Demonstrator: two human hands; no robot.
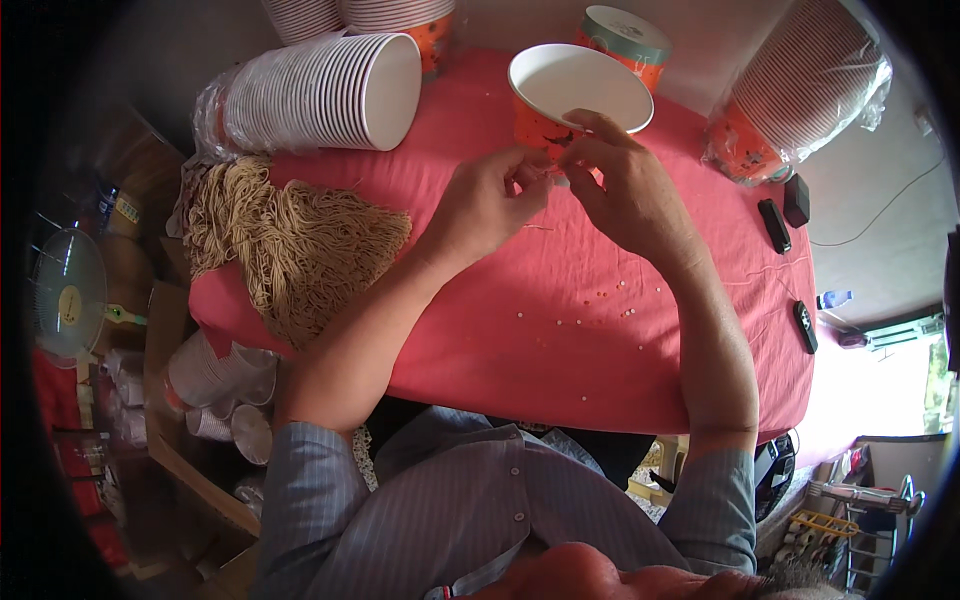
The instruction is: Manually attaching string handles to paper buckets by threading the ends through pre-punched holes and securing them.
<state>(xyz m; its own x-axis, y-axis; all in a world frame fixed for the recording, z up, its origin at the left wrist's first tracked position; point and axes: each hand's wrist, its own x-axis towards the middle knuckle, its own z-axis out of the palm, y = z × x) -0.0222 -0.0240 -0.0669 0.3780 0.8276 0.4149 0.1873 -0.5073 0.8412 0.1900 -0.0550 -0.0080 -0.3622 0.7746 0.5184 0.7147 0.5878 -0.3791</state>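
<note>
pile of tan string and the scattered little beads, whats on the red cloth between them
In the head view, only the person's left forearm crosses above that stretch; the red cloth between the pile of tan string and the scattered beads is otherwise bare.

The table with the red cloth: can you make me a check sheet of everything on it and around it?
Surface: table covered by a red cloth, small beads scattered on it.
Job's things: orange paper cup, open and upright, at the fingertips of both hands; a thin string between them.
Clutter: stack of white cups lying on its side, bundle of tan string, wrapped cup stacks, three small dark gadgets.
Hands: left hand and right hand pinch close together beside the cup.
Cables: thin wire on the floor.
Surroundings: fan, more cups in a box.
</note>
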